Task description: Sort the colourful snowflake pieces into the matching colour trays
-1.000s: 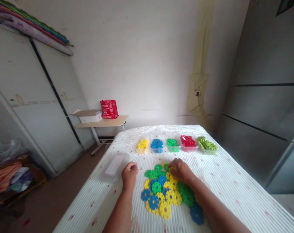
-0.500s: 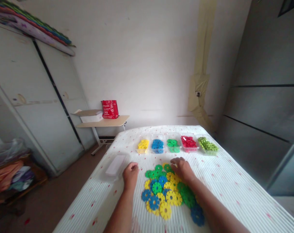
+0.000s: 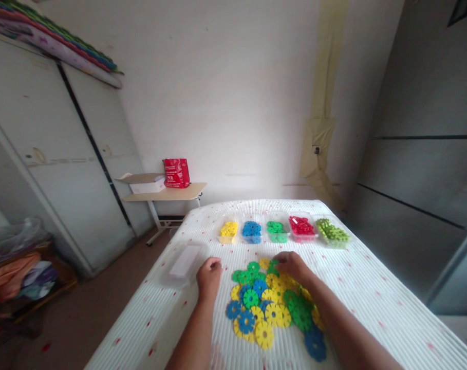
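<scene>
A loose pile of flat, notched plastic discs in yellow (image 3: 264, 334), blue (image 3: 246, 321) and green (image 3: 250, 298) lies on the table between my forearms. My right hand (image 3: 294, 267) is over the far right edge of the pile. Its fingers are pinched on a green disc (image 3: 273, 266), partly covered by the fingertips. To the left of the pile, my left hand (image 3: 209, 275) rests with fingers curled into a loose fist, and no disc shows in it. Beside that hand lies a clear plastic lid or tray (image 3: 185, 262).
Along the far side stand clear boxes of yellow (image 3: 228, 231), blue (image 3: 251, 231), green (image 3: 276, 230), red (image 3: 302, 226) and lime pieces (image 3: 332, 232). A ribbed, spotted cloth (image 3: 364, 303) covers the table. Behind, a small desk (image 3: 160, 194) holds a red bag (image 3: 176, 173).
My right hand has shifted slightly and its fingers have drawn together at the green disc, uncovering a yellow disc beside it. My left hand has stayed put; the view has shifted slightly.
</scene>
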A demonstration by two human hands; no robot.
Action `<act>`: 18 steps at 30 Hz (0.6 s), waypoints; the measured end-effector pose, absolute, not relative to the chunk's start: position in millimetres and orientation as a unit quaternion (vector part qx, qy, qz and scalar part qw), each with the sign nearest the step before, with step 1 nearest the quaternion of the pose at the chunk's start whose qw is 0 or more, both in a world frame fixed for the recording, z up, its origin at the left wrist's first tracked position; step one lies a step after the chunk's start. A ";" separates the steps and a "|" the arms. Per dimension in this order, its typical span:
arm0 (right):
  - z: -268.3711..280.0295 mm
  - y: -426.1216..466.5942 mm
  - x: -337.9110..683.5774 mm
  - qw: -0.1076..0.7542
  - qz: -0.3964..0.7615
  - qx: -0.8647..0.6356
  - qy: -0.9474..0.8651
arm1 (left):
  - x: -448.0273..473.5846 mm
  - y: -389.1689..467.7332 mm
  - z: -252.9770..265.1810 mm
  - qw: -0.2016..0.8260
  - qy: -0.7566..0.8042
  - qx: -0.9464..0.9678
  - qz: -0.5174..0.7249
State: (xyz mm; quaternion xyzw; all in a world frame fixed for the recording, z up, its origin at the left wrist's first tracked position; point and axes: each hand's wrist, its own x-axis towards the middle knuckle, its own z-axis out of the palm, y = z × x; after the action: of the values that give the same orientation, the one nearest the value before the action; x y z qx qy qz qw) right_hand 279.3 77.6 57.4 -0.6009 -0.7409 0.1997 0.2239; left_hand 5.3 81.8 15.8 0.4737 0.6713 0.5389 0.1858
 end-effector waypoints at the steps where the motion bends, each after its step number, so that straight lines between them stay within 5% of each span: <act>1: 56.5 78.5 280.3 0.217 0.204 -0.595 -0.746 | 5.3 81.7 15.9 0.188 0.668 0.477 0.539; 18: 61.8 66.0 269.5 0.100 0.137 -0.617 -0.768 | 6.0 80.0 18.0 0.206 0.649 0.491 0.543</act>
State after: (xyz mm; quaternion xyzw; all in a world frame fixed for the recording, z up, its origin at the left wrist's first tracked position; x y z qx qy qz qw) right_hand 269.5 66.0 61.8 -0.6169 -0.7684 0.1374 0.1001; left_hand 6.0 80.0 18.0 0.4913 0.6487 0.5433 0.2065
